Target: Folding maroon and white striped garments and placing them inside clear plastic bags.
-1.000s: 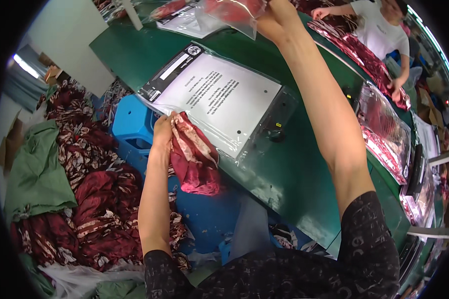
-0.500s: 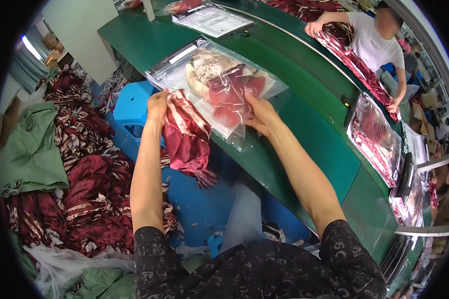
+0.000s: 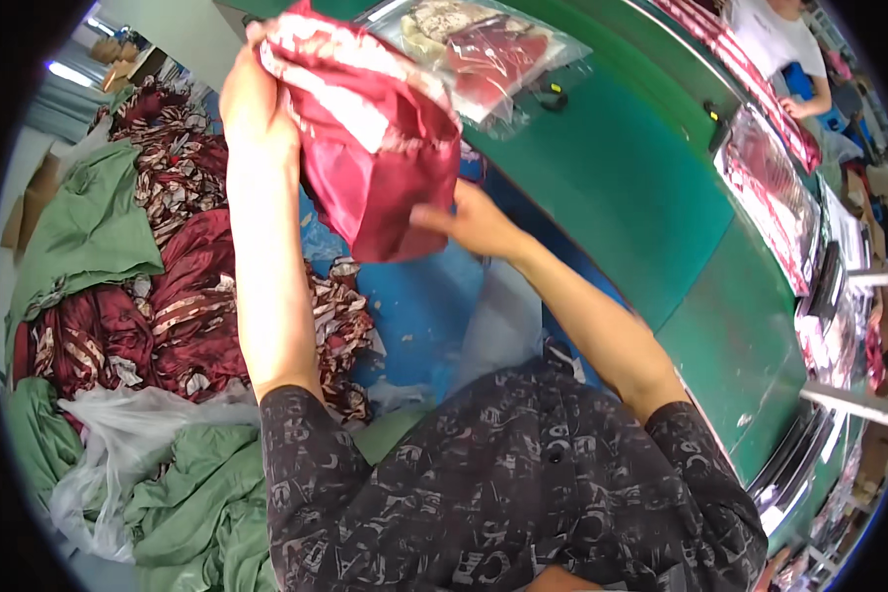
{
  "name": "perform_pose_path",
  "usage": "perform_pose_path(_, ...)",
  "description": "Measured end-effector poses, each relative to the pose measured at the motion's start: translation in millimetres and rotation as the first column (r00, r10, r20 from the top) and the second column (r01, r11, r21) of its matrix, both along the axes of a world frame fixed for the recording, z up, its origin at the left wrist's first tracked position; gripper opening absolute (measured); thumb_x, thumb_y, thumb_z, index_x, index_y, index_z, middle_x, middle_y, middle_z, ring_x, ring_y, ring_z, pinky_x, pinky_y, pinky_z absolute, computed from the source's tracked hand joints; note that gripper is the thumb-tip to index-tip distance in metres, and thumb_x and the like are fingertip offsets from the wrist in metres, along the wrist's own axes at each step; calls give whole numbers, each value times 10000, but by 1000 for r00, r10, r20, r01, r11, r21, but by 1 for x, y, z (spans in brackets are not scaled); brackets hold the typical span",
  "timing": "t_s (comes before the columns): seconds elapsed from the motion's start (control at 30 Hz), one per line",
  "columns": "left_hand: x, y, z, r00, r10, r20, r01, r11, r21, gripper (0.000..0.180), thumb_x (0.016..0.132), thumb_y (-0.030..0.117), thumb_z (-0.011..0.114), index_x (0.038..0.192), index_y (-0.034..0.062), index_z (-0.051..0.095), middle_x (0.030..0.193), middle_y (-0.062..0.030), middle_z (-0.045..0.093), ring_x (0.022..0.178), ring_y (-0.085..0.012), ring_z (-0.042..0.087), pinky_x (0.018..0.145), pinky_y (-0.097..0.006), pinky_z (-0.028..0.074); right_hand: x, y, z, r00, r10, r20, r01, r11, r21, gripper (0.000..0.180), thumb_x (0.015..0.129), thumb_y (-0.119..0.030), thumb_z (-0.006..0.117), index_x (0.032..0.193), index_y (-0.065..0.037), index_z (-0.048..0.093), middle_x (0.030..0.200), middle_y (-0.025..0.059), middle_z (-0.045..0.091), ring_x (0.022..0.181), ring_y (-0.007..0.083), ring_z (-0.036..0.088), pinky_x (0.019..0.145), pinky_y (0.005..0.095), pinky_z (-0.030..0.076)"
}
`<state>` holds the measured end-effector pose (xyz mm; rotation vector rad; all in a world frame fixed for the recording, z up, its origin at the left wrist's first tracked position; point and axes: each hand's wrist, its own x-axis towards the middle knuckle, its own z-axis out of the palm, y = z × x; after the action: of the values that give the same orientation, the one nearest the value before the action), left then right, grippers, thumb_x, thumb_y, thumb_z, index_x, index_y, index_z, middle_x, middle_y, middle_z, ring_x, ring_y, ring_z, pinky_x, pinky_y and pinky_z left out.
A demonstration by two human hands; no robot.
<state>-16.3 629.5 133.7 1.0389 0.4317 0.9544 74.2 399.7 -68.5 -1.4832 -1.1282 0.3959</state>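
Note:
My left hand (image 3: 252, 94) is closed on the upper left edge of a shiny dark-red cloth piece (image 3: 390, 183) with cream patterned bands. The cloth hangs raised in front of me and bulges like a pouch; its exact kind cannot be told. At its lower right side is my right hand (image 3: 483, 225), slightly blurred, its thumb stretched across the cloth's front and its fingers apart. Beyond the cloth, a clear plastic bag (image 3: 553, 61) lies on the green table (image 3: 602, 197), with folded red and cream fabric (image 3: 493, 61) inside.
Red patterned cloths (image 3: 192, 316) are heaped at my left, with green cloth (image 3: 89, 232) and clear plastic sheeting (image 3: 118, 434). Across the table a person (image 3: 779, 44) handles a long red cloth. Bagged items (image 3: 765, 197) and white bars (image 3: 853, 403) line the right.
My left hand has lifted the red cloth up and closer to me. My right hand has left the plastic bag and moved down and left to the cloth. The view has shifted.

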Motion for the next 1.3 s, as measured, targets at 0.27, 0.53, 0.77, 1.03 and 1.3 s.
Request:
perform_pose_path(0.27, 10, -43, 6, 959, 3, -284, 242, 513, 824, 325, 982, 269, 632, 1132, -10, 703, 970, -88, 715, 801, -127, 591, 776, -235, 481, 99, -175, 210, 797, -491, -352, 543, 838, 61, 149, 994, -150, 568, 1076, -69, 662, 834, 15, 661, 654, 90, 559, 534, 204, 416)
perform_pose_path(0.53, 89, -107, -15, 578, -403, -710, 816, 250, 522, 464, 800, 75, 773, 1241, -7, 656, 995, -44, 709, 849, -130, 598, 802, -233, 478, 102, -285, 288, 722, -663, -198, 689, 716, 111, 124, 997, -162, 562, 974, -82, 653, 750, -24, 609, 623, 68, 513, 492, 189, 365)
perform_pose_path(0.77, 123, -123, -6, 542, -495, -679, 826, 166, 539, 392, 804, 51, 759, 1177, -1, 648, 953, -20, 690, 790, -105, 592, 767, -222, 478, 132, -372, 256, 592, -804, -50, 803, 584, 120, 163, 1006, -164, 529, 959, -76, 658, 742, -27, 595, 610, 68, 498, 498, 193, 368)
perform_pose_path(1.03, 104, -135, 21, 355, -606, -712, 920, 93, 380, 227, 827, 54, 737, 1017, 39, 612, 795, 32, 560, 685, -57, 459, 626, -198, 383, 189, -428, 209, 219, -850, 479, 973, 229, -39, 207, 1017, -164, 486, 968, -50, 652, 778, 17, 629, 603, 103, 533, 503, 205, 401)
perform_pose_path(1.3, 148, -146, 11, 292, -314, -903, 938, -90, 335, 168, 859, 56, 703, 1021, 33, 666, 821, -9, 608, 704, -103, 522, 616, -248, 445, 95, -529, 182, 114, -899, 422, 993, 118, -17, 239, 992, -259, 563, 999, -64, 701, 763, 26, 644, 689, 136, 565, 656, 280, 465)
